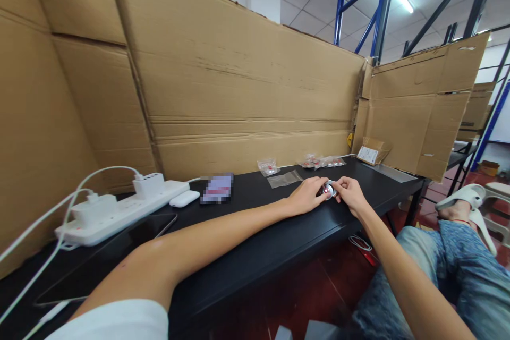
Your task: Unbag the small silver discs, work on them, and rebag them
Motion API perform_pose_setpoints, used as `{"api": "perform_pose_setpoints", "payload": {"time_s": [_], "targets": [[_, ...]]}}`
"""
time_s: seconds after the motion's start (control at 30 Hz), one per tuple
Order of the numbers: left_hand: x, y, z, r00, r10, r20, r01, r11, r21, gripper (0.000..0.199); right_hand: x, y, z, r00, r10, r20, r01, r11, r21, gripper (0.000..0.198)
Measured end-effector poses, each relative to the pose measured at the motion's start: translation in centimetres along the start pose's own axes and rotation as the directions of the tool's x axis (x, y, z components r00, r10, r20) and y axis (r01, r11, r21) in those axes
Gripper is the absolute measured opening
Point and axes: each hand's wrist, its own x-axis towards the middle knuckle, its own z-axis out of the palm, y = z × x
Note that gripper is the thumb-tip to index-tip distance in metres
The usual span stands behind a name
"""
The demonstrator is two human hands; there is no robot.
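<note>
A small round silvery piece (328,190) with a red spot at its centre is held just over the black table (287,234). My left hand (308,195) grips it from the left, thumb along the near side and fingers over the far side. On its other edge, my right hand (349,194) pinches with thumb and curled fingers. The piece is too small to name its kind. A flat clear plastic bag (285,179) lies just beyond my left hand. Farther back are small clear bags (321,161) holding similar red and silvery pieces.
Another small bag (268,167) lies by the cardboard wall (247,79). To the left are a phone (217,188), a white case (184,198), a power strip (119,211) with cables and a dark tablet (107,255). A brown package (373,151) rests at the right back.
</note>
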Motion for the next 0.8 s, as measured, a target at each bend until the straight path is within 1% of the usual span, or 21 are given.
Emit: {"api": "perform_pose_setpoints", "payload": {"time_s": [0.03,0.1,0.17,0.23,0.33,0.47,0.53,0.6,0.63,0.73,0.8], "targets": [[0.0,-0.1,0.1,1.0,-0.006,-0.004,0.006,1.0,-0.003,0.029,0.1,0.1,-0.1,0.999,0.002,-0.043,-0.004,0.999,-0.041,0.032],[0.1,-0.4,0.1,0.998,-0.043,-0.041,0.043,0.999,-0.014,0.026,0.3,0.2,-0.3,0.987,-0.018,-0.161,-0.012,0.983,-0.181,0.026],[0.2,-0.8,0.1,0.992,-0.089,-0.091,0.087,0.996,-0.023,0.022,0.6,0.4,-0.6,0.967,-0.079,-0.244,-0.015,0.932,-0.362,0.021],[0.2,-1.0,0.0,0.986,-0.111,-0.122,0.109,0.994,-0.026,0.019,0.9,0.6,-0.7,0.957,-0.137,-0.256,-0.012,0.863,-0.505,0.019],[0.2,-1.2,-0.1,0.987,-0.101,-0.121,0.101,0.995,-0.003,0.019,1.3,1.0,-0.8,0.961,-0.161,-0.223,-0.011,0.787,-0.616,0.016],[0.2,-0.8,-0.2,0.999,-0.052,-0.006,0.052,0.997,0.049,0.009,1.3,0.9,-0.6,0.965,-0.18,-0.193,0.011,0.757,-0.653,0.013],[0.2,-0.6,-0.2,0.999,-0.038,0.035,0.036,0.998,0.045,0.018,1.1,0.6,-0.5,0.968,-0.188,-0.165,0.039,0.764,-0.644,0.013],[0.2,-0.4,-0.1,0.999,-0.039,0.032,0.038,0.998,0.047,0.028,0.8,0.1,-0.5,0.973,-0.195,-0.126,0.075,0.777,-0.625,0.014],[0.1,-0.3,0.0,0.999,-0.047,0.017,0.046,0.998,0.052,0.03,0.6,-0.1,-0.5,0.973,-0.201,-0.109,0.094,0.784,-0.614,0.015],[0.1,-0.5,0.3,0.996,-0.085,-0.025,0.087,0.994,0.07,0.025,0.2,-0.7,-0.4,0.974,-0.221,-0.05,0.15,0.792,-0.593,0.017],[0.1,-0.8,0.4,0.995,-0.096,-0.023,0.098,0.992,0.078,0.022,0.0,-0.9,-0.3,0.978,-0.207,0.014,0.178,0.803,-0.568,0.017]]}}
